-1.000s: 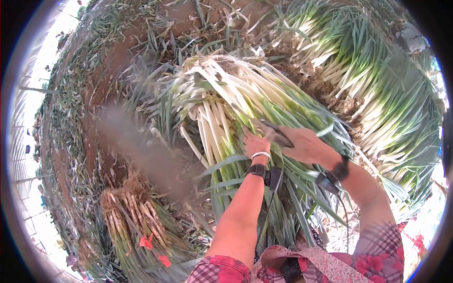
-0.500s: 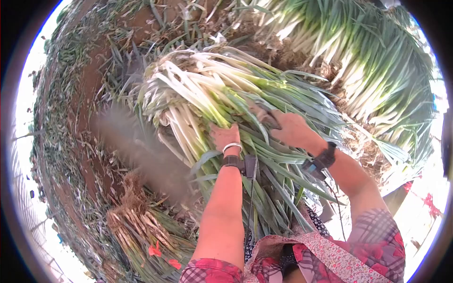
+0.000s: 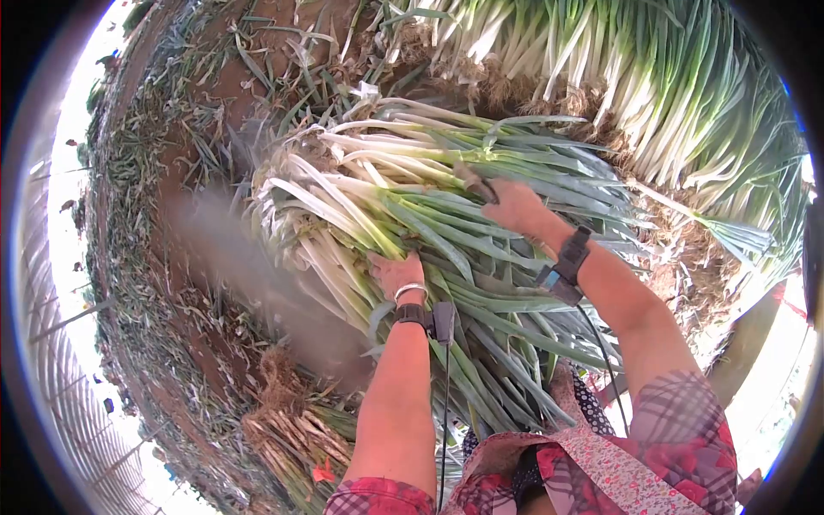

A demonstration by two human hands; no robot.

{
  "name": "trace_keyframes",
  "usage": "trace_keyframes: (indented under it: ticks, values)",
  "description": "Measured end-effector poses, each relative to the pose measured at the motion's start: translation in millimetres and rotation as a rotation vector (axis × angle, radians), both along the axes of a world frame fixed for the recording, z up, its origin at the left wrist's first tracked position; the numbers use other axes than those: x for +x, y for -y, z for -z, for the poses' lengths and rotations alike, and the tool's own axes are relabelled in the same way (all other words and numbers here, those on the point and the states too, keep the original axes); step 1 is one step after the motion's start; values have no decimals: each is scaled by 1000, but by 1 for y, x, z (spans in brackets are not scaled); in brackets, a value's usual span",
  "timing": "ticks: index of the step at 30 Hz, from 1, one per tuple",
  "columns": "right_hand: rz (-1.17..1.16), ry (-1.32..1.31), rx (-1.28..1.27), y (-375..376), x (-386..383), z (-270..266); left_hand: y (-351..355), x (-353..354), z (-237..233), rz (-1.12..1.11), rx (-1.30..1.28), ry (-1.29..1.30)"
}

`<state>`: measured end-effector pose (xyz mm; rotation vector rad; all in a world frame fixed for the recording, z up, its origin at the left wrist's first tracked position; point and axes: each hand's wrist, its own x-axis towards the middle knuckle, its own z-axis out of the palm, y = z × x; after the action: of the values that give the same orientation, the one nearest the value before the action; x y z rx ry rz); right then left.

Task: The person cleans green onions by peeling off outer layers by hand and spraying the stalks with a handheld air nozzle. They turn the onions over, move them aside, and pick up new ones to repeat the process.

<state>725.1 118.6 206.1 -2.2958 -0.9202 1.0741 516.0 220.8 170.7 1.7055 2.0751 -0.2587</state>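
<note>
A large heap of green onions lies in front of me, its white stems and roots toward the left and its green leaves toward the right and down to my lap. My left hand is closed round stems at the heap's lower middle, where white turns to green. Higher and to the right, my right hand is closed on a small dark tool that looks like a short knife. Its tip points up and left, over the leaves of the upper stalks.
A long row of green onions stands along the upper right, roots toward me. At lower left lies a smaller bundle with brown roots. Leaf scraps litter the brown soil on the left. A grey blur smears the view left of the heap.
My right hand has moved up and slightly left with the tool, its tip now over the upper stalks. The left hand keeps its hold, a little lower in view. The view has shifted somewhat.
</note>
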Motion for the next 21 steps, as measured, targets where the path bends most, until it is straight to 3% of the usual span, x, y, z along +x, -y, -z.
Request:
trace_keyframes:
  ticks: [3, 7, 9, 13, 21]
  values:
    - [-79, -122, 128, -1, -10, 13, 0, 2, 5, 26, 11, -29]
    - [-10, -80, 43, 24, -10, 13, 0, 6, 2, 30, -39, -41]
    - [133, 2, 24, 49, -15, 2, 1, 3, 10, 48, -7, -48]
    - [90, -96, -20, 103, -20, -13, -1, -4, 24, 86, 35, -55]
    - [-39, 34, 104, 231, -91, -119, -5, -12, 5, 73, -70, 204]
